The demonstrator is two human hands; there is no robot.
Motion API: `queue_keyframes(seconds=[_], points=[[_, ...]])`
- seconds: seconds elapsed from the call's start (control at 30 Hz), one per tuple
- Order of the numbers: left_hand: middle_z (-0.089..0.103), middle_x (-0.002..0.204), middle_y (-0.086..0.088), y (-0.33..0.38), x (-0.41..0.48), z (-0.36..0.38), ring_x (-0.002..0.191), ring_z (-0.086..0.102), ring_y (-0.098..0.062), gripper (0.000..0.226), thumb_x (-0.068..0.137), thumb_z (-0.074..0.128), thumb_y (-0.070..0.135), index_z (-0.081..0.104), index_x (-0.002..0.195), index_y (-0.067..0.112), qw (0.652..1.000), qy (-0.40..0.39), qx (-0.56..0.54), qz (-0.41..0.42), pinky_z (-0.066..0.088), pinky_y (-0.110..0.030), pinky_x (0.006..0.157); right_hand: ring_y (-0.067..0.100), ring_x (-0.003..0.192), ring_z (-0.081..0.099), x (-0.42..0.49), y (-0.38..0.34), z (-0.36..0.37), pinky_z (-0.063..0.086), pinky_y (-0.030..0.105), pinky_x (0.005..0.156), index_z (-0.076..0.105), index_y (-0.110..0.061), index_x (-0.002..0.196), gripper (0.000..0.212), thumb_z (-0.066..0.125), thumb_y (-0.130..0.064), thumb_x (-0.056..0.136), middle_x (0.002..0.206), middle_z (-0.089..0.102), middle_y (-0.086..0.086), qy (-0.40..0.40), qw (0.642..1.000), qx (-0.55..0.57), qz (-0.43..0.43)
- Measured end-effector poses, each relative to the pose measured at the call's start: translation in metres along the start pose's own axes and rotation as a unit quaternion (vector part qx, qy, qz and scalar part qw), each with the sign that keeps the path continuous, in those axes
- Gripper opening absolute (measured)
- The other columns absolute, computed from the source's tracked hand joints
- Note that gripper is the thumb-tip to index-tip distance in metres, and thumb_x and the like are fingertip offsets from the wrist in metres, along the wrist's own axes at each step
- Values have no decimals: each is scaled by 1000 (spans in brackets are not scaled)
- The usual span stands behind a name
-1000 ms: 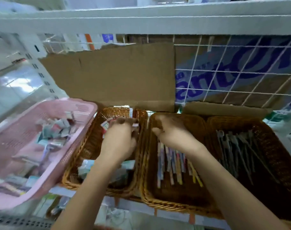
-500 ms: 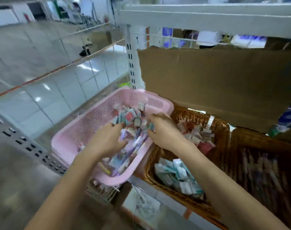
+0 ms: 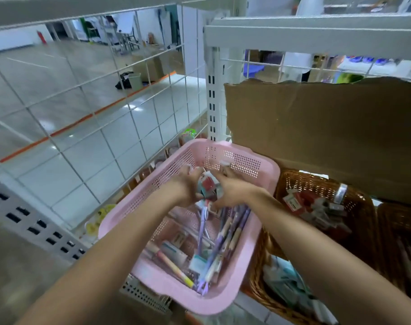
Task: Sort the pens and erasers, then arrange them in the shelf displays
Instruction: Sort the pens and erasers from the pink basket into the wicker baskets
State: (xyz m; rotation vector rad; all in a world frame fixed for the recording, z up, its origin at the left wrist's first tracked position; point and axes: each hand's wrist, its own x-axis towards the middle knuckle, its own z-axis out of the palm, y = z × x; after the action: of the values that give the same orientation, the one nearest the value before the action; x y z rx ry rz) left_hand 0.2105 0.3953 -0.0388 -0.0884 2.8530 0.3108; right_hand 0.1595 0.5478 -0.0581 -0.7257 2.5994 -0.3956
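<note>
Grip clamped from both sides, the left hand and right hand cup a clump of erasers above loose pens in the pink basket, seemingly mid-sort, needing a carry to the wicker basket just beside

Perforated plastic basket — woven wicker basket

Torn cardboard sheet at right, beside the white slotted upright; wire grid left, glossy floor with an orange stripe beyond.
</note>
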Motion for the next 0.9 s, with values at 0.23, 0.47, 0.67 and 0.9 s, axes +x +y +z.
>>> queue_keyframes(seconds=[0.23,0.47,0.67,0.9], points=[[30,138,-15,-5,30,11,118,47,-34,89,72,79,31,26,141,11,993,24,-112,-31,37,-36,102,33,138,22,31,0,2,24,42,113,15,-29,148,89,69,-40,78,151,18,8,7,999,-11,-37],[28,132,-15,-13,39,20,105,50,-34,82,69,80,42,37,132,12,995,40,-79,-40,39,-38,98,31,115,42,37,-1,9,37,38,91,34,-29,137,64,65,-37,81,125,43,7,78,994,-78,-21],[56,110,-12,-18,43,25,94,56,-28,63,84,63,22,32,138,12,996,66,-60,18,42,-34,81,24,97,53,32,-2,10,47,37,79,22,-39,138,69,63,-22,85,114,52,5,75,996,-17,-38],[62,113,-12,-19,42,29,103,58,-33,53,86,55,13,38,135,20,997,-1,-79,15,45,-38,87,21,74,57,20,0,-4,43,33,60,38,-25,110,37,64,-24,83,81,55,0,106,982,156,-23]])
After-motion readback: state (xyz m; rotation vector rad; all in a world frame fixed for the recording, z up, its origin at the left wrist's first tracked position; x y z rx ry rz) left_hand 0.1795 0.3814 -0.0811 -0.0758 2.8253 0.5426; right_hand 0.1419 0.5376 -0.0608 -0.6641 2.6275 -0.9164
